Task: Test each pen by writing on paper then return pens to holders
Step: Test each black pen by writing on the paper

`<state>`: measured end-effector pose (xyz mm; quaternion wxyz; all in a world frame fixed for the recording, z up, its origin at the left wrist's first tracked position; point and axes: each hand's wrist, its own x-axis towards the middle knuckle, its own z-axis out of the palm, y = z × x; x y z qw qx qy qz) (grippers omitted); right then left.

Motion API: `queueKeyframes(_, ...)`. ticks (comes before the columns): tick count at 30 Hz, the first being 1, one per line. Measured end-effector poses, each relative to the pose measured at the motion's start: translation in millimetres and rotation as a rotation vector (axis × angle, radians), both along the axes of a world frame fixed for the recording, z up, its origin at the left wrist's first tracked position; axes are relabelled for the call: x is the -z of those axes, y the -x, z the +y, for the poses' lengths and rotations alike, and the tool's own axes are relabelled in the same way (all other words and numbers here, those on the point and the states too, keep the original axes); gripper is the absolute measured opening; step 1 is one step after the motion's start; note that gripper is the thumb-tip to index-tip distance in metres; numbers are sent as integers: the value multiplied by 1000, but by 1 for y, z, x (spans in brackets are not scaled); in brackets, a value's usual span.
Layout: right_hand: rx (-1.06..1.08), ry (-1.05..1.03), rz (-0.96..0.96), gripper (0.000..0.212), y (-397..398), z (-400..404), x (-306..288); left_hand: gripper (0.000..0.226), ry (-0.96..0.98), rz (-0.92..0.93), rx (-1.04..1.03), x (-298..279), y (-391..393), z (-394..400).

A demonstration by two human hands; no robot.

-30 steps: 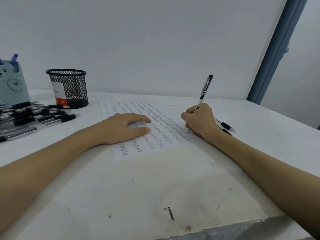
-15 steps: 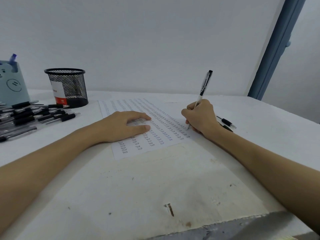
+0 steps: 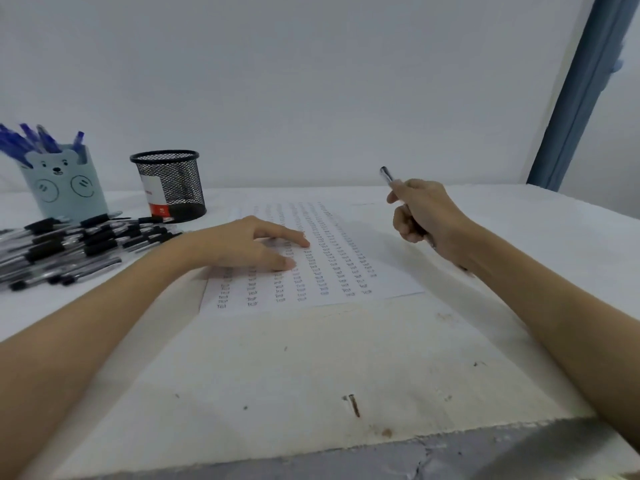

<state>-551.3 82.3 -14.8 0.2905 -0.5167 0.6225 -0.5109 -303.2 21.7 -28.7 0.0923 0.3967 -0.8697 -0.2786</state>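
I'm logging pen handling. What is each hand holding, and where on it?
Right hand grips a pen around its middle. Left hand holds nothing, resting on the paper.

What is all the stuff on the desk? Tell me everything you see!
paper: one, white with rows of small writing, middle of table
pen: one, dark, held above the paper's right side
loose pens: a pile, black and clear, left on table
mesh holder: one, black, behind the pile
bear holder: one, pale blue, far left, blue pens inside
table: one, white, scuffed
left hand: flat on paper
right hand: grips pen
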Motion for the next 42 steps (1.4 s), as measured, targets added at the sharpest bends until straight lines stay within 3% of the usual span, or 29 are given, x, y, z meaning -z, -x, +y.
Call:
queueKeyframes(8, -59, -19, -29, 33, 4, -1, -5, 37, -58, 1, 32, -8, -2, 8)
queueKeyframes(14, 3, -79, -2, 20, 9, -3, -5, 45, -67, 17, 53, -4, -3, 2)
queueKeyframes(16, 54, -85, 119, 16, 14, -4, -5, 53, -71, 26, 50, -2, -4, -1)
queueKeyframes(19, 139, -68, 429, 29, 22, -5, -1, 59, -24, 12, 49, 1, -5, -5)
queueKeyframes(23, 160, -171, 681, 27, 27, -3, 6, 45, 20, 19, 34, 4, -4, -9)
queueKeyframes(25, 214, -179, 739, 33, 32, -6, 8, 46, 31, 20, 36, 5, -4, -11)
queueKeyframes(29, 264, -186, 757, 34, 40, -12, 11, 69, 33, 19, 35, 3, -2, -7)
queueKeyframes(33, 248, -160, 828, 29, 41, -14, 17, 36, 81, 0, -9, -2, -4, 7)
queueKeyframes(42, 282, -108, 879, 17, 22, -4, 7, 28, 274, 54, -211, 0, -99, 60)
